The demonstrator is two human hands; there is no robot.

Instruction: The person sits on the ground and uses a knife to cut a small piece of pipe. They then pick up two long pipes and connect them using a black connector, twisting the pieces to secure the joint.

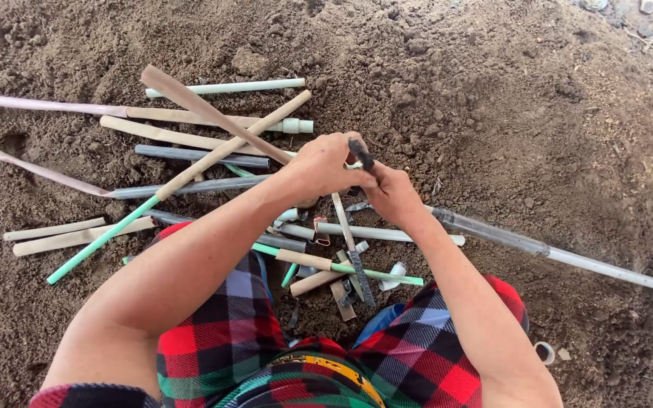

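My left hand (pixel 320 165) is closed over the near end of a long grey pipe (pixel 546 249) that runs off to the right across the soil. What lies inside the fist is hidden. My right hand (pixel 391 193) sits right against it and grips a small dark-handled tool (pixel 360 153) whose tip sticks up between the two hands. Under my hands a thin saw-like strip (pixel 355 257) lies over short pipe offcuts.
Many cut pipes and flat tan strips lie piled on the loose brown soil to the left, among them a green pipe (pixel 100 240) and a dark grey pipe (pixel 198 156). My knees in red plaid cloth (pixel 228 332) fill the bottom. A small white pipe ring (pixel 544 352) lies at the right.
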